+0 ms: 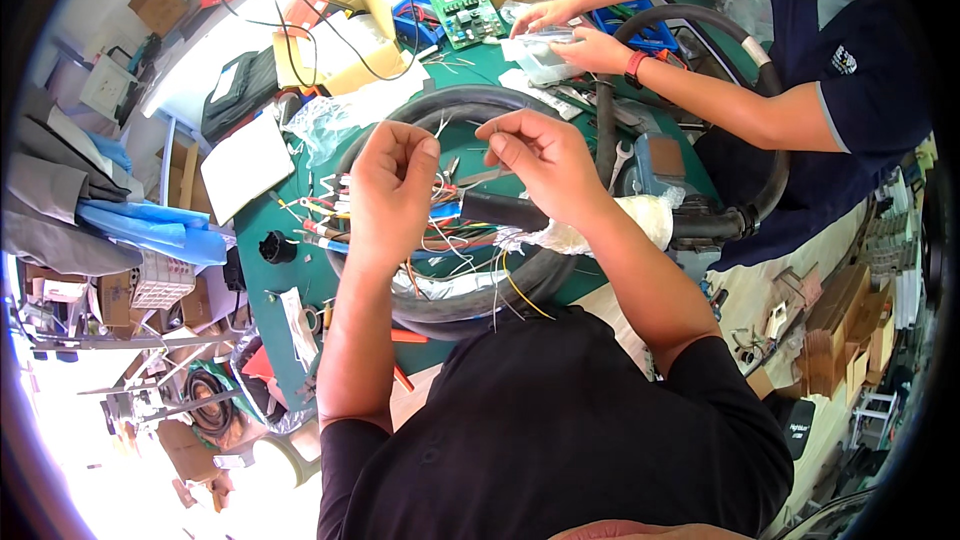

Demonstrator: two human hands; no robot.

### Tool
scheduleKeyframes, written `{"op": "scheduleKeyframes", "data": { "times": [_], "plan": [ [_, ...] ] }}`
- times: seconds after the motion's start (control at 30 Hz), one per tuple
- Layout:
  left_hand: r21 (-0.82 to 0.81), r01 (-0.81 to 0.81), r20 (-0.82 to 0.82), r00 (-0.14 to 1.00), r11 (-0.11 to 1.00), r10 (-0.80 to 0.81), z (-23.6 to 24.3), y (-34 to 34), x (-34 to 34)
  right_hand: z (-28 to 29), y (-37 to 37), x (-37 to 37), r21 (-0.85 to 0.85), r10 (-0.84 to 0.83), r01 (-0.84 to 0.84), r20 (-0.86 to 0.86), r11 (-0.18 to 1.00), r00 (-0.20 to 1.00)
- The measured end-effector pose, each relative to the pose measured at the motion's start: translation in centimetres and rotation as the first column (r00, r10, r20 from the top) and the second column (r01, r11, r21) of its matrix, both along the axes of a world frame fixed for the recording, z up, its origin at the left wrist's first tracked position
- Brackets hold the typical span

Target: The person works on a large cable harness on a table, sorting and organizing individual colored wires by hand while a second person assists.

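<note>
My left hand (392, 180) is raised over the bench with thumb and forefinger pinched. Thin white wire ends (441, 126) stick up from its fingertips. My right hand (545, 155) faces it a short gap away, also pinched; whatever lies between its fingertips is too small to make out. Below both hands, many coloured wires (440, 242) fan out of the stripped end of a thick black cable (503, 210). Whitish wrapping (640, 220) covers part of that cable under my right forearm. The cable's large black coil (470, 97) lies around the wires.
Across the green bench (262, 285) at right, a co-worker's hands (575, 40) hold a clear plastic box. A green circuit board (467, 15), an open cardboard box (350, 45) and a wrench (620, 162) lie about. A black cup-shaped part (277, 247) sits at left.
</note>
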State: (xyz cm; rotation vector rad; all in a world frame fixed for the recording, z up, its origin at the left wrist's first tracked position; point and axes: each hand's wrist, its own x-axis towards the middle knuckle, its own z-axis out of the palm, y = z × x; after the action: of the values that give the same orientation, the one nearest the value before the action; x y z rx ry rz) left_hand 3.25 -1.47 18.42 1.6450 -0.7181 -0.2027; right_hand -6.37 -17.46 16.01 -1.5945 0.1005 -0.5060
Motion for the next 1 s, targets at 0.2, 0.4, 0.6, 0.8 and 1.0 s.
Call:
{"op": "scheduleKeyframes", "data": {
  "times": [0.2,0.4,0.6,0.8,1.0],
  "plan": [
    [0.148,-0.039,0.074,0.997,0.988,0.029,0.9,0.0,0.8,0.0,-0.7,0.2,-0.683,-0.075,0.259,0.287,0.683,0.955],
    [0.156,0.018,0.030,0.999,0.988,-0.023,0.5,-0.7,0.9,-0.1,-0.5,0.3,-0.554,-0.137,0.287,0.297,0.781,0.945],
    [0.209,0.054,-0.004,0.998,0.976,-0.055,0.9,-1.2,1.4,-0.3,-1.2,0.9,-0.646,-0.140,0.366,0.374,0.670,0.917],
    [0.201,0.131,-0.019,0.991,0.971,-0.130,0.6,-1.7,1.7,-0.5,-1.2,1.1,-0.635,-0.174,0.417,0.411,0.650,0.895],
    [0.182,0.186,-0.065,0.982,0.966,-0.177,0.6,-2.0,1.9,-0.7,-1.5,1.3,-0.641,-0.158,0.425,0.432,0.639,0.888]
  ]
}}
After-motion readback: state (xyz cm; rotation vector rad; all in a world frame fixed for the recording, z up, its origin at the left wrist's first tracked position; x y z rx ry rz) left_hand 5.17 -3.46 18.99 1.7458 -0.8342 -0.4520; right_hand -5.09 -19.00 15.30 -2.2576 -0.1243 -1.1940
